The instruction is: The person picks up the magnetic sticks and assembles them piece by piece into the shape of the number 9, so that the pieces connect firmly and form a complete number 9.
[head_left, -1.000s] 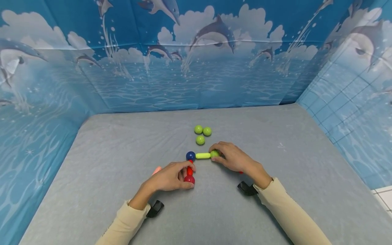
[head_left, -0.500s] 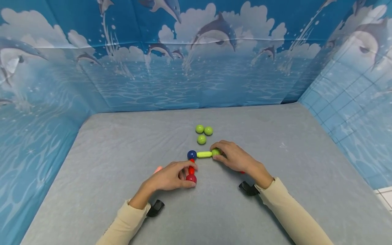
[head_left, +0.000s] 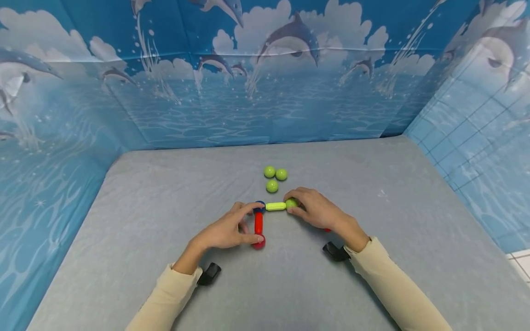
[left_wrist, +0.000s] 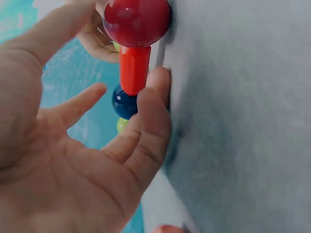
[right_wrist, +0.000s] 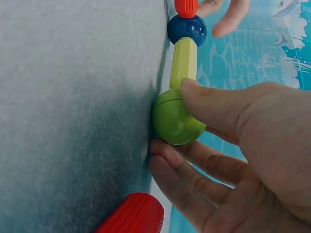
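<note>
A right-angled chain of toy rods and balls lies on the grey cloth. Its blue ball (right_wrist: 187, 30) forms the corner, joined to a yellow-green rod (head_left: 275, 207) and a red rod (head_left: 258, 223). The red rod ends in a dark red ball (left_wrist: 137, 22). My left hand (head_left: 229, 228) spreads along this side, thumb at the dark red ball and index finger over the blue ball. The other fingers bend beside the red rod. My right hand (head_left: 316, 209) pinches the green ball (right_wrist: 177, 118) at the yellow-green rod's end between thumb and fingers.
Three loose green balls (head_left: 272, 186) sit just beyond the chain. Another red rod (right_wrist: 133, 216) lies under my right hand, and an orange-red piece (left_wrist: 167, 228) shows near my left wrist. A dolphin-print curtain (head_left: 265, 105) borders the grey cloth (head_left: 165, 184).
My left hand's fingers have opened out from around the red rod, and its index finger has moved forward over the blue ball. The right hand keeps its pinch on the green ball.
</note>
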The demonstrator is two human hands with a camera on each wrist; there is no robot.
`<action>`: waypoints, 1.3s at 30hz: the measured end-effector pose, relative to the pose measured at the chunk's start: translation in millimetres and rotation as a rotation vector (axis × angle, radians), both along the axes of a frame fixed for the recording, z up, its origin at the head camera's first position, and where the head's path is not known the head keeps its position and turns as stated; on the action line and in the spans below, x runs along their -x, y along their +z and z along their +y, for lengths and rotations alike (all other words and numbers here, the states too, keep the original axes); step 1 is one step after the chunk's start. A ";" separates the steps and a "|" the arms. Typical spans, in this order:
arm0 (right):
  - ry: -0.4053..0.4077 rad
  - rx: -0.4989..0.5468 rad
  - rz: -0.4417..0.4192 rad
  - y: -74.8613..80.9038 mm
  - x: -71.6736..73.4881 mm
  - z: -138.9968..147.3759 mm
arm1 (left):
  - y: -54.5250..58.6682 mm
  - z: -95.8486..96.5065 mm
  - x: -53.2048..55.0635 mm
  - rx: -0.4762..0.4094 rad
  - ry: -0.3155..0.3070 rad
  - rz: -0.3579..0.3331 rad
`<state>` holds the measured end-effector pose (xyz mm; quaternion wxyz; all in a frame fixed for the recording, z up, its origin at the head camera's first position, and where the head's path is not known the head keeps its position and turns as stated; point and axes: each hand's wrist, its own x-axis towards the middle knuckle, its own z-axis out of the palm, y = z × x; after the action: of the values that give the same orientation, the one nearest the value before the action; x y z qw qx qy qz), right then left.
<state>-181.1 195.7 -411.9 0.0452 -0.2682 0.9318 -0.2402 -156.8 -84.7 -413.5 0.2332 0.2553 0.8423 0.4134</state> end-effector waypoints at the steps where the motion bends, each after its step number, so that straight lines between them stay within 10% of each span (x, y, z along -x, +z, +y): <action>1: 0.001 0.002 -0.003 -0.1 0.2 0.2 | -0.9 0.6 1.2 -0.010 0.004 -0.016; 23: 0.017 0.029 0.001 13.1 0.7 15.8 | -8.0 2.3 8.2 -0.079 -0.072 -0.014; 39: 0.013 0.086 -0.059 16.1 -12.1 92.2 | -8.4 0.1 9.9 -0.085 -0.047 -0.052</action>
<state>-169.0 287.8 -395.8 0.0628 -0.2689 0.9171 -0.2877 -166.7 -84.6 -421.9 0.2537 0.2739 0.8114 0.4497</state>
